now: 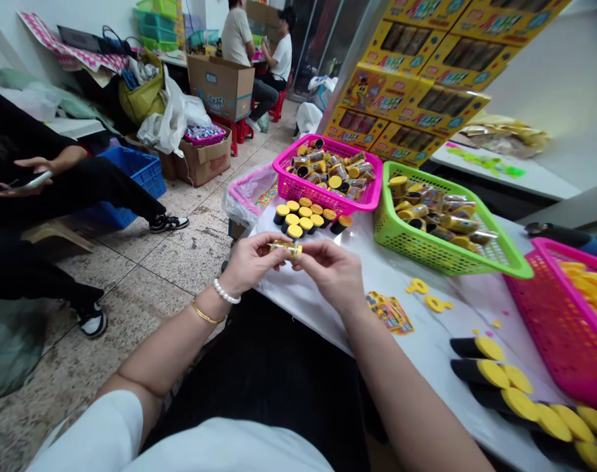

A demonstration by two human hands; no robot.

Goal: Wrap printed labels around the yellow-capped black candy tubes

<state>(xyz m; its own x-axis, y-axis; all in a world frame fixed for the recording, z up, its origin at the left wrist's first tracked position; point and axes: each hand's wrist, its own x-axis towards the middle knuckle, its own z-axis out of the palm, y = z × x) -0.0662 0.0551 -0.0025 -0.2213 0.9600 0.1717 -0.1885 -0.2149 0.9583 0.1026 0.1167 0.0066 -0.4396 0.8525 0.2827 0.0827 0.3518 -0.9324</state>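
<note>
Between my two hands lies a small cylindrical tube (287, 249) with a yellow printed wrap, held sideways above the table's edge. My left hand (255, 261) pinches one end of it. At the other end, the fingers of my right hand (330, 265) are closed on it near a yellow part. Just beyond, black tubes with yellow caps (306, 219) stand grouped on the white table (323, 314). Printed stickers or cards (391, 313) lie to the right of my right hand. Two yellow plastic pieces with rings (433, 303) rest further right.
Pink (328, 196) and green baskets (426, 249) hold wrapped tubes; another pink basket (564, 341) holds yellow parts. Capped black tubes (505, 380) lie at right. Yellow boxes (401, 92) are stacked behind. A seated person with a phone (30, 182) is at left; two people sit far back.
</note>
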